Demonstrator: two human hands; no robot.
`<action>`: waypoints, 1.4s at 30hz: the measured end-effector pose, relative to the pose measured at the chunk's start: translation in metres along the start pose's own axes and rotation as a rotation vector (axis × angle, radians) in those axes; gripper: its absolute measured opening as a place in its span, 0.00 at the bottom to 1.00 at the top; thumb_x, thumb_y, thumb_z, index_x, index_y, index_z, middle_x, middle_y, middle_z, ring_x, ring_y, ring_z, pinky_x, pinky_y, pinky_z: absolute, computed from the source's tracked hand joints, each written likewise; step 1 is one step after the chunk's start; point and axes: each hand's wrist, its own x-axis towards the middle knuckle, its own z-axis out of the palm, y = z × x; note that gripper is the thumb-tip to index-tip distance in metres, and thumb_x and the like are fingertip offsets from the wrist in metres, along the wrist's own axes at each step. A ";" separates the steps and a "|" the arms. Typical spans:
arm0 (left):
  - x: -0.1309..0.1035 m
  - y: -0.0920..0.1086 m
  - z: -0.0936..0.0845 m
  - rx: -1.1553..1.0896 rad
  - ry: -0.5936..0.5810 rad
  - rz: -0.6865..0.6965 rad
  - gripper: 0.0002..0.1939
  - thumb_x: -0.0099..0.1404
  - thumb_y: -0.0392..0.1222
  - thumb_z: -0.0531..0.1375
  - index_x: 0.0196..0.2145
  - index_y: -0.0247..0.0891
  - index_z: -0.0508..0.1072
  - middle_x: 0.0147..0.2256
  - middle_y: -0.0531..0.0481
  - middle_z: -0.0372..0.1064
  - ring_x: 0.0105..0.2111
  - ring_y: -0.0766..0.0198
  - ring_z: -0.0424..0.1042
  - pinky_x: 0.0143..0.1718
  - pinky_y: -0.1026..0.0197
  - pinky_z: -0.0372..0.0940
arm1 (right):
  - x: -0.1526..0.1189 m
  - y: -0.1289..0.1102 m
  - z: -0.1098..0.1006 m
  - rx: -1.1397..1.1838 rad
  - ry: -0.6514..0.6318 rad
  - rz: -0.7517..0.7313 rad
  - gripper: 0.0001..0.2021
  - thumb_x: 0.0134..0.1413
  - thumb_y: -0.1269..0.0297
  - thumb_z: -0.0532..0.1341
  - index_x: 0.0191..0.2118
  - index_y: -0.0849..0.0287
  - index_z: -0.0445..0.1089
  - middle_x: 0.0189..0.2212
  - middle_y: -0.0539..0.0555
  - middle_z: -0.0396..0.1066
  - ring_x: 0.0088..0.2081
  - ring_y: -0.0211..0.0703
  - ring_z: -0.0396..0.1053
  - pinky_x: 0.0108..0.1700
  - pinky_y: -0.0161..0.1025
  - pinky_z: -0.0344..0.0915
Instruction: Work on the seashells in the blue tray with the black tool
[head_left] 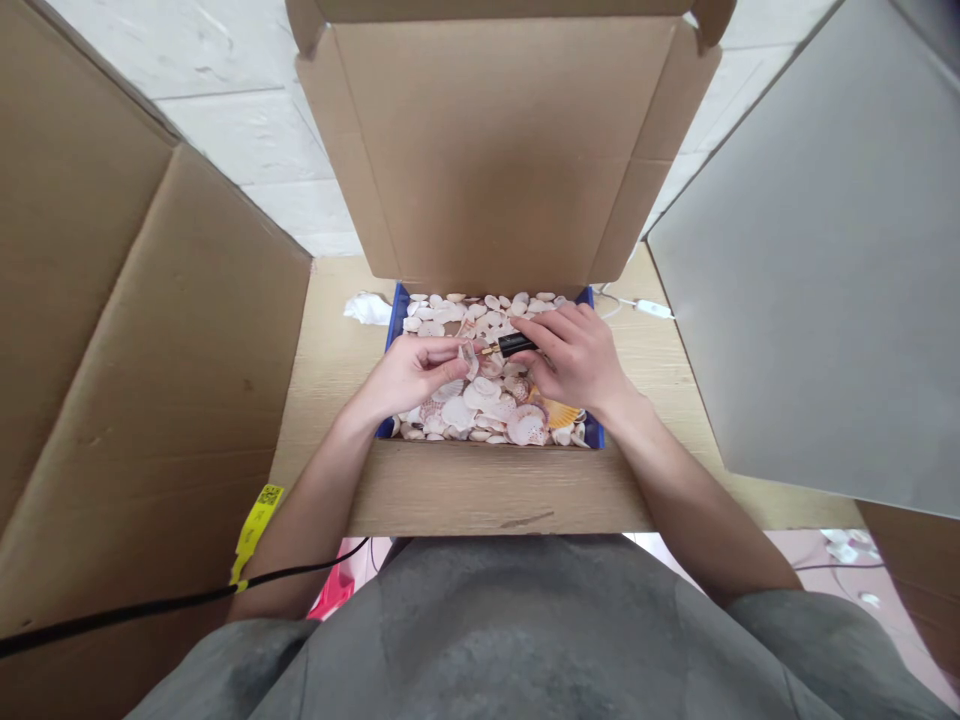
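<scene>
Bright yellow tag, black-patterned.

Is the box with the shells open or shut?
Open: the box's cardboard lid stands raised at the back, and shells show inside.

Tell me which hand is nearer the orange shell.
Right. The right hand shows just beyond the orange shell, close to its far edge; the left hand is well off to the shell's left, across the paler shells.

Shell at left grip partly covered by fingers; rear end of black tool hidden under right grip; yellow tag print too small to read; black cable cut off at left edge.
</scene>
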 end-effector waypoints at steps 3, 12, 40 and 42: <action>0.000 0.000 0.000 0.006 0.007 -0.007 0.17 0.63 0.47 0.63 0.45 0.34 0.78 0.38 0.44 0.79 0.38 0.59 0.76 0.40 0.61 0.69 | 0.000 -0.001 0.000 0.011 -0.048 0.021 0.16 0.61 0.56 0.55 0.49 0.58 0.70 0.37 0.55 0.75 0.37 0.45 0.66 0.38 0.44 0.56; 0.000 0.001 0.001 -0.025 -0.012 -0.006 0.16 0.64 0.47 0.63 0.43 0.33 0.78 0.40 0.43 0.78 0.39 0.60 0.76 0.43 0.60 0.68 | 0.001 0.001 0.001 0.003 0.067 -0.030 0.12 0.59 0.61 0.59 0.48 0.56 0.68 0.40 0.53 0.75 0.40 0.45 0.66 0.42 0.44 0.56; -0.002 0.008 0.003 -0.018 0.022 -0.032 0.18 0.62 0.47 0.64 0.45 0.34 0.78 0.35 0.46 0.78 0.30 0.65 0.73 0.32 0.64 0.66 | -0.001 -0.001 -0.001 0.021 -0.070 0.041 0.17 0.62 0.52 0.54 0.46 0.58 0.72 0.32 0.53 0.75 0.33 0.42 0.67 0.35 0.41 0.56; -0.002 0.008 0.002 -0.026 0.014 -0.011 0.16 0.62 0.47 0.63 0.44 0.34 0.79 0.36 0.47 0.78 0.32 0.64 0.74 0.35 0.64 0.68 | -0.001 0.000 0.000 0.026 -0.057 0.030 0.17 0.62 0.52 0.55 0.47 0.58 0.71 0.33 0.53 0.75 0.34 0.42 0.67 0.36 0.41 0.56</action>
